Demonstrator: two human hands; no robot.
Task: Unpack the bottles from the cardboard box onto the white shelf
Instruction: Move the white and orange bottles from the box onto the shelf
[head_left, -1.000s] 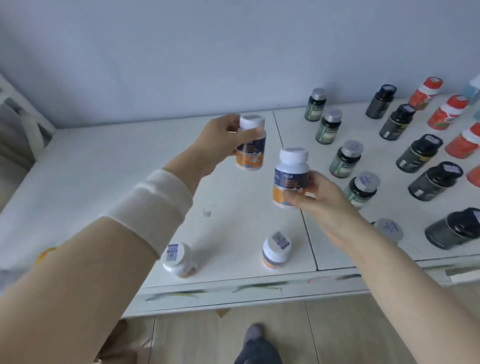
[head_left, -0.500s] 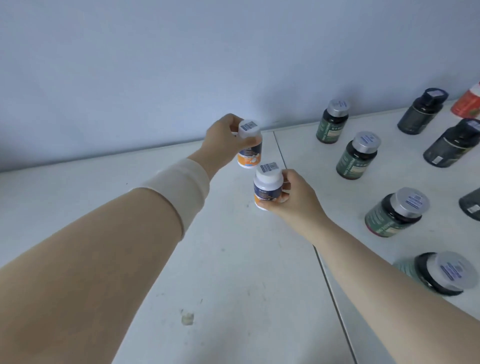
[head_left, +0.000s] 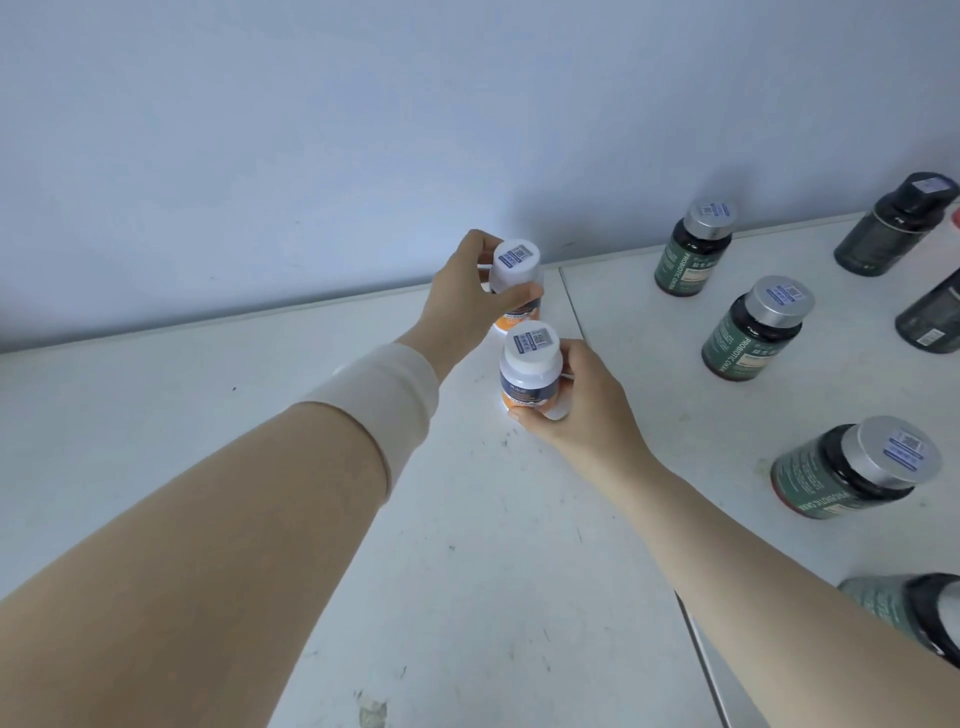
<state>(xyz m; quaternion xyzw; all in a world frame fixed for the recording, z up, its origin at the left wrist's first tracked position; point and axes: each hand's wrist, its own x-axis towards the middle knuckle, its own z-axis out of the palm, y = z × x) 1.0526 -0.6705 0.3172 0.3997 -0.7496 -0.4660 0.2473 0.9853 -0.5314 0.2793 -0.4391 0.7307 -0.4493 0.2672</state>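
Left hand (head_left: 457, 312) grips the first bottle (head_left: 517, 265) by the back edge of the shelf (head_left: 156, 405). Right hand (head_left: 592, 415) grips the second bottle (head_left: 530, 358) just before it. Open shelf spreads left.

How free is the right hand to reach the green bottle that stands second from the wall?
Probably not yet. The right hand grips a white bottle, so its grip is taken. The way to the green bottle looks free: only bare shelf lies between them.
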